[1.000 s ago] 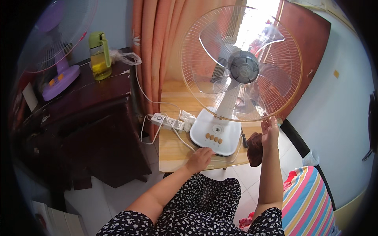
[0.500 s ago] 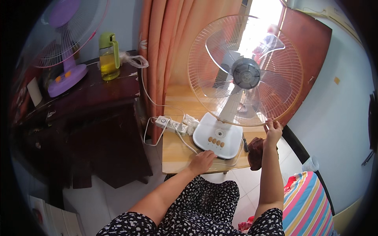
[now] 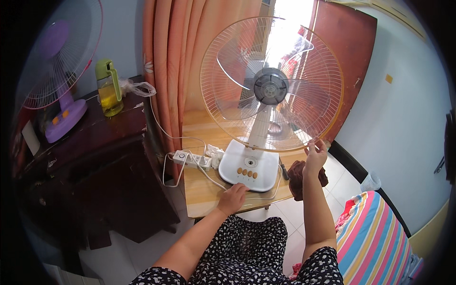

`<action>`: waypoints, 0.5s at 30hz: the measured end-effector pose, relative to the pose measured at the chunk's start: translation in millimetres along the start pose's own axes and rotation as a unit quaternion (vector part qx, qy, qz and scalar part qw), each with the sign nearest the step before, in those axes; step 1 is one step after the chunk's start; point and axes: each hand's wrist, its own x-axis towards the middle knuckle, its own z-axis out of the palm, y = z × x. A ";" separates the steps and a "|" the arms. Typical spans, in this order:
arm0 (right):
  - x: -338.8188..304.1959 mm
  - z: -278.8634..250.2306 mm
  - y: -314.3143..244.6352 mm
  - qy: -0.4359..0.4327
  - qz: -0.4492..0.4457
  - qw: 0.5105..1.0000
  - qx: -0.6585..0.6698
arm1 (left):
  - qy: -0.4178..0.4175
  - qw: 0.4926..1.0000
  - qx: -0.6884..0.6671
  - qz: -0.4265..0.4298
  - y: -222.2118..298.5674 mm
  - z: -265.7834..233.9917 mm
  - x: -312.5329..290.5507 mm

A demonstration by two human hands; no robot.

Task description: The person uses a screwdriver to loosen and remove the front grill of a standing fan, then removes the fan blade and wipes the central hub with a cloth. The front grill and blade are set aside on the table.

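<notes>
A dark cabinet [image 3: 90, 161] fills the left side; its lower part goes into shadow and is hard to make out. On it stands a purple fan [image 3: 59, 80], cut off at the left by the dark rim of the view, and a yellow-green bottle [image 3: 108, 88] with a crumpled clear bag [image 3: 137, 88] just beside it. An orange curtain [image 3: 190, 61] hangs behind and runs out of the top edge.

In the middle a white fan [image 3: 270, 90] stands on a wooden table [image 3: 204, 194]. Its cage is orange wire, the blades are clear, and bright light from behind washes out the upper part, so the blades are hard to see there. The base [image 3: 249, 166] has a row of small orange buttons. A striped cloth [image 3: 375, 237] lies at the lower right, cut off by the rim.

The two hands are well apart. The left hand [image 3: 232, 198] rests on the table, touching the front edge of the base; its fingers are curled and I cannot tell if they grip something. The right hand [image 3: 316, 156] is raised, with open fingers touching the lower right rim of the cage. Behind this hand is a brown cloth [image 3: 298, 178], partly hidden by the wrist. A white power strip [image 3: 192, 159] with cords lies on the table left of the base.
</notes>
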 end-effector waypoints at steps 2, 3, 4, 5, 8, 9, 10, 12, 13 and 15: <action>-2.9 0.0 -4.0 0.009 -0.021 1.000 -0.009 | 0.000 1.000 -0.004 -0.004 0.0 -0.7 0.1; -5.4 0.6 -7.3 0.006 -0.037 0.999 -0.002 | 0.000 1.000 -0.007 -0.005 0.3 -0.4 0.7; -8.3 1.4 -10.9 0.003 -0.053 0.999 0.006 | 0.000 1.000 -0.010 -0.006 0.4 -0.6 0.6; -9.1 1.8 -14.1 0.000 -0.071 0.997 0.014 | -0.003 1.000 -0.010 -0.008 1.0 -1.2 0.9; -9.6 1.7 -25.2 -0.036 -0.088 0.995 0.023 | -0.005 1.000 -0.007 -0.015 2.8 -2.9 0.9; -10.4 1.3 -28.9 -0.047 -0.089 0.995 0.014 | -0.004 1.000 -0.006 -0.019 2.4 -2.3 0.6; -10.7 -1.4 -30.1 -0.070 -0.115 0.990 -0.046 | -0.002 1.000 -0.005 -0.022 2.1 -1.3 0.4; -15.2 -7.9 -32.8 -0.115 -0.164 0.966 -0.164 | 0.008 1.000 -0.016 -0.026 -1.0 1.7 -0.3; -19.5 -10.1 -35.8 -0.128 -0.188 0.954 -0.197 | 0.013 0.999 -0.022 -0.028 -1.4 3.7 -0.5; -36.5 -10.0 -45.3 -0.155 -0.228 0.926 -0.258 | -0.008 0.998 -0.020 -0.059 3.3 -1.3 0.4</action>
